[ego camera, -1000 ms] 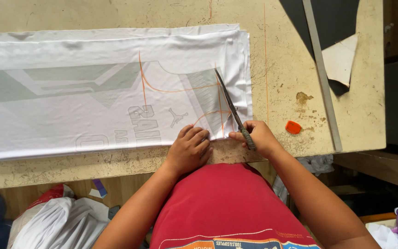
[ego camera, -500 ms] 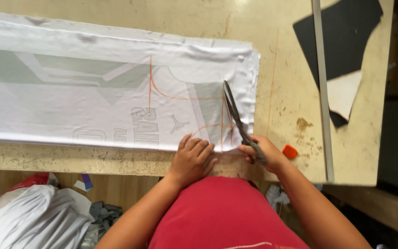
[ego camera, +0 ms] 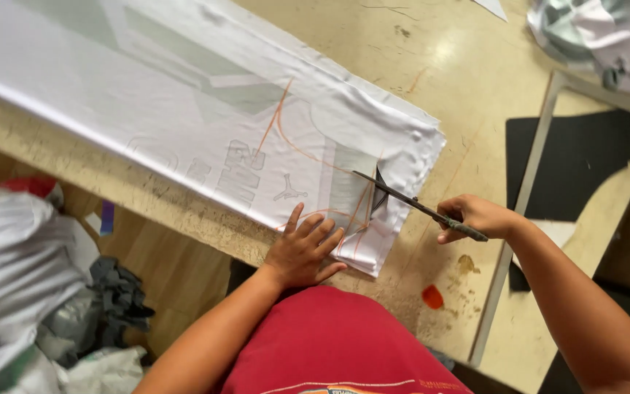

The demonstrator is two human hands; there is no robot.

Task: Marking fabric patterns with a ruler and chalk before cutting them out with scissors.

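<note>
Your left hand [ego camera: 302, 248] presses flat the soft, limp white cloth [ego camera: 205, 124] at lower centre; your right hand [ego camera: 475, 217] grips scissors [ego camera: 410, 204], blades parted in it.

Fabric runs off the frame
The white fabric [ego camera: 184, 109] is cut off left and top; scissor handles [ego camera: 461, 226] hidden inside the right hand [ego camera: 475, 217].

A black sheet [ego camera: 577, 160] lies near the tabletop's [ego camera: 461, 66] right edge, with a long metal ruler [ego camera: 519, 219] across it. An orange chalk [ego camera: 432, 296] sits by the near edge. Crumpled cloth [ego camera: 607, 36] is heaped at the far right corner (white and grey-green).
</note>
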